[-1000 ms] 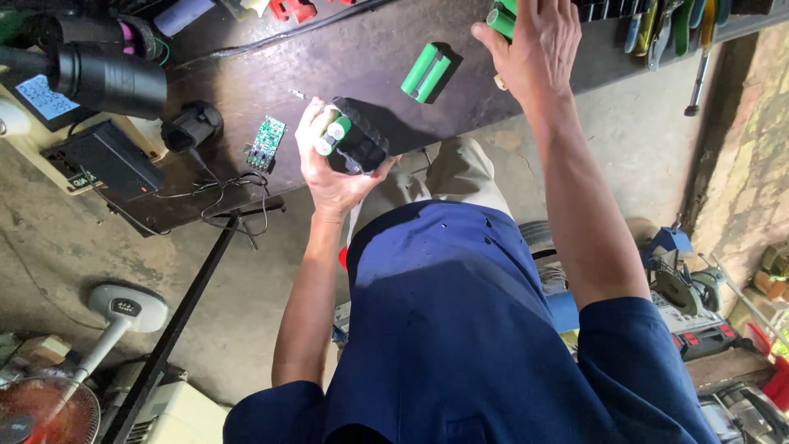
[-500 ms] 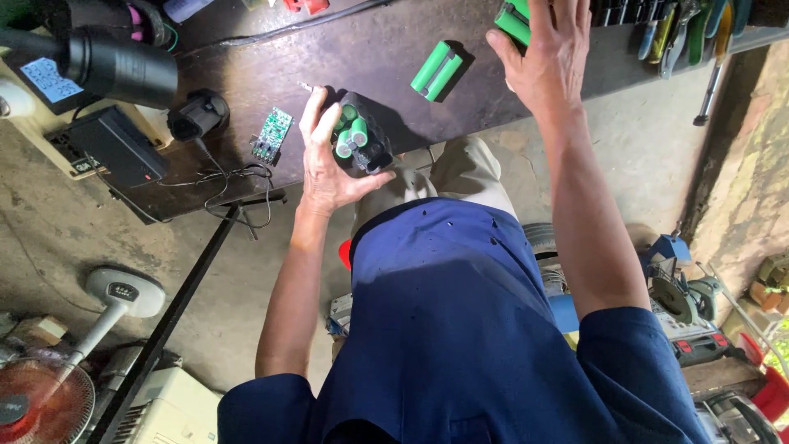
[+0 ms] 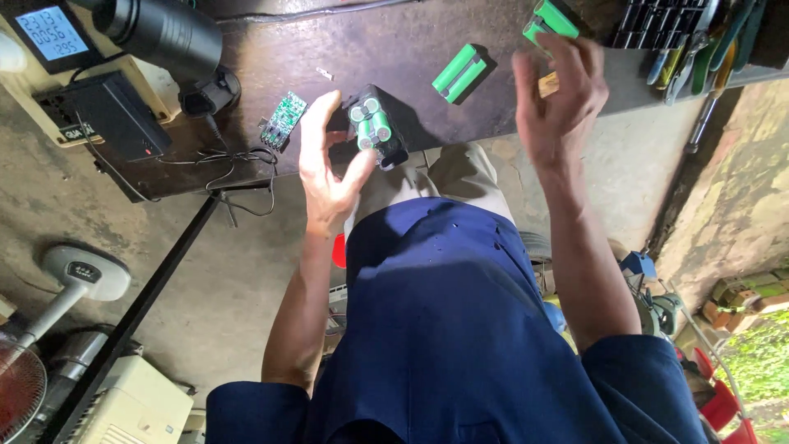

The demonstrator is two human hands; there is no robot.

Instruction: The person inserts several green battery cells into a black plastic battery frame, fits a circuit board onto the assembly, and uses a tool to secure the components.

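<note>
My left hand (image 3: 327, 168) holds a black battery pack (image 3: 375, 125) with several green cylindrical cells in it, at the near edge of the dark workbench (image 3: 263, 49). The thumb and fingers grip its side. My right hand (image 3: 552, 107) hovers over the bench with its fingers spread and nothing in it. It is just below a green cell block (image 3: 552, 18) and to the right of a pair of joined green cells (image 3: 459, 72). A small green circuit board (image 3: 283, 120) lies left of the pack.
A black lens-like cylinder (image 3: 164, 33), a small display meter (image 3: 49, 33) and a black box (image 3: 107, 115) with wires sit at the bench's left. Hand tools (image 3: 690, 41) hang at the right. A standing fan (image 3: 74, 275) is on the floor.
My right hand has drawn back from the green cell block at the far right and opened its fingers. My left hand has kept the battery pack and shifted slightly.
</note>
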